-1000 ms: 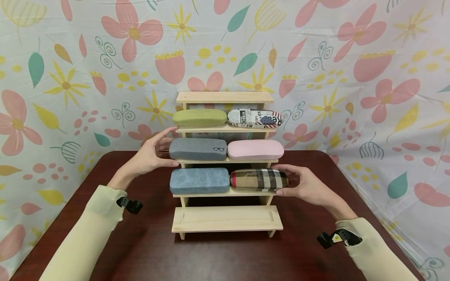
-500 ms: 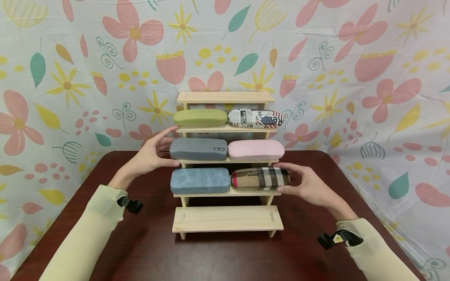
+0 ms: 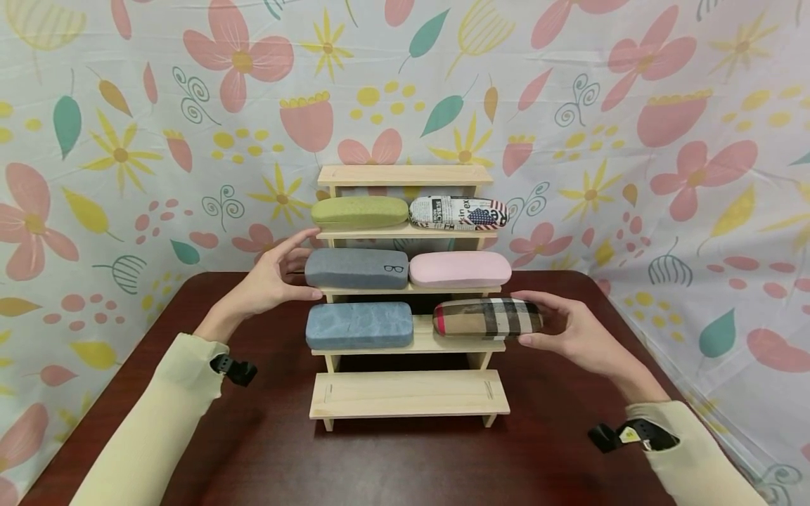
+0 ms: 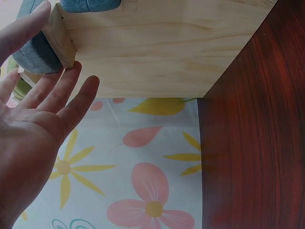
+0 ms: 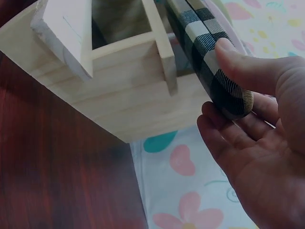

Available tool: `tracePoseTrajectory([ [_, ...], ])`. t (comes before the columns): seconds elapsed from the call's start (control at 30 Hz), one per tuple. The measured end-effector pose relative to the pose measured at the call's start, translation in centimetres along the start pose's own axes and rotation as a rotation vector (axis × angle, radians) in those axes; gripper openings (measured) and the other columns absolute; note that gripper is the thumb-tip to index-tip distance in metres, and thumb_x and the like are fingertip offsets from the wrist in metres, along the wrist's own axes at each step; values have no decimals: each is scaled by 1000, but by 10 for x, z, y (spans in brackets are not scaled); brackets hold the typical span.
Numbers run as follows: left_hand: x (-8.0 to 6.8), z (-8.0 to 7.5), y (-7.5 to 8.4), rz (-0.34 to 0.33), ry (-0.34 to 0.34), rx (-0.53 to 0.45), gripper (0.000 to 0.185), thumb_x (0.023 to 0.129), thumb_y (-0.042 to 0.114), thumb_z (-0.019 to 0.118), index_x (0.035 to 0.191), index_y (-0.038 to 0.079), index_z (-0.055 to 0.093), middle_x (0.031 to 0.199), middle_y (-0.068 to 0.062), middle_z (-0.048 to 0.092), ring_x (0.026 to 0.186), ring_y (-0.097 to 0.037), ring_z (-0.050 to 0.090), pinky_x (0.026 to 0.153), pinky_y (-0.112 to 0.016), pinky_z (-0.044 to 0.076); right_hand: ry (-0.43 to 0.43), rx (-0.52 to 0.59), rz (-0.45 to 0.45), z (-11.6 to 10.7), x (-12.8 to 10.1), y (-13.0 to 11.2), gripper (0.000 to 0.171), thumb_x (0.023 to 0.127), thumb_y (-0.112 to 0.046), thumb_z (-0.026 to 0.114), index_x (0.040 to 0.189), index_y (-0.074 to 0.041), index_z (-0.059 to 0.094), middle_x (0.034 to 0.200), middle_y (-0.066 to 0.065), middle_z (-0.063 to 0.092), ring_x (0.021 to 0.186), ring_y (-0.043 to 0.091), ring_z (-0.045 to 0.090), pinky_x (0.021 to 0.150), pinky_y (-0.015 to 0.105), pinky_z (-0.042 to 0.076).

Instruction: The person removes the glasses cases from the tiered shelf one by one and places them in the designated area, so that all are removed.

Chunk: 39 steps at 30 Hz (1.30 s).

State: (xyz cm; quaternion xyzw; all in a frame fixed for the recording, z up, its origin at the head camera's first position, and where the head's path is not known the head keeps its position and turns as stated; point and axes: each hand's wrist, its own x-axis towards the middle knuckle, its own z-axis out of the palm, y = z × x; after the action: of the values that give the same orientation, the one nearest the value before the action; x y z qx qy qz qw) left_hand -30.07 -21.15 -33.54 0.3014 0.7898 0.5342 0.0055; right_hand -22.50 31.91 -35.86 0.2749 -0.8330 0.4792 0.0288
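Observation:
A tiered wooden rack [image 3: 408, 395] holds several glasses cases. My right hand [image 3: 579, 334] grips the right end of a plaid glasses case [image 3: 487, 318], thumb in front and fingers behind. The plaid case overlaps the right end of its shelf, with a gap between it and the blue glasses case [image 3: 358, 325]. In the right wrist view the plaid case [image 5: 209, 57] is tilted past the shelf edge. My left hand [image 3: 268, 277] holds the rack's left side by the end of the grey glasses case [image 3: 354, 268], thumb at the front edge and fingers behind the shelf end [image 4: 61, 36].
A pink case [image 3: 460, 269] sits beside the grey one. On the tier above lie a green case [image 3: 359, 211] and a newsprint-patterned case [image 3: 458, 213]. The rack stands on a dark red wooden table [image 3: 405, 464] before a floral cloth [image 3: 405, 70].
My right hand has drawn the plaid case rightward and slightly upward, opening a gap beside the blue case. The left hand has stayed in place on the rack.

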Motion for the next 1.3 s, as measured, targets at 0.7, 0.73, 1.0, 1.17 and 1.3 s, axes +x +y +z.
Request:
tracePoseTrajectory([
  [0.7, -1, 1, 1, 8, 11, 20, 102, 88, -2, 85, 168, 29, 30, 169, -5, 33, 152, -30, 35, 116, -58, 35, 121, -25, 118, -73, -46, 15, 64, 93, 11, 74, 152, -3, 53, 146, -2, 59, 130, 1, 56, 89, 18, 52],
  [0.73, -1, 1, 1, 9, 10, 20, 102, 88, -2, 85, 168, 29, 30, 169, -6, 33, 151, -31, 36, 115, -59, 35, 129, -24, 135, -75, -47, 18, 64, 93, 11, 74, 153, -3, 53, 147, -2, 57, 123, 2, 60, 85, 19, 54],
  [1.0, -1, 1, 1, 12, 11, 20, 102, 88, -2, 85, 168, 29, 30, 167, -14, 34, 150, -31, 38, 114, -59, 36, 131, -62, 193, -84, -49, 47, 61, 96, 1, 76, 153, -8, 55, 133, -9, 64, 103, 5, 67, 79, 21, 55],
  [1.17, -1, 1, 2, 10, 11, 16, 102, 88, -2, 85, 168, 29, 30, 166, -13, 36, 149, -31, 39, 114, -59, 36, 112, -46, 233, -84, -43, 63, 59, 98, -4, 76, 152, -6, 53, 120, -5, 70, 100, 8, 68, 78, 23, 56],
  [1.3, -1, 2, 1, 6, 8, 16, 102, 88, -1, 85, 168, 30, 30, 167, -11, 36, 150, -30, 38, 115, -58, 36, 112, -38, 273, -83, -39, 76, 63, 98, -6, 77, 153, 0, 49, 117, -4, 70, 98, 9, 68, 77, 23, 55],
])
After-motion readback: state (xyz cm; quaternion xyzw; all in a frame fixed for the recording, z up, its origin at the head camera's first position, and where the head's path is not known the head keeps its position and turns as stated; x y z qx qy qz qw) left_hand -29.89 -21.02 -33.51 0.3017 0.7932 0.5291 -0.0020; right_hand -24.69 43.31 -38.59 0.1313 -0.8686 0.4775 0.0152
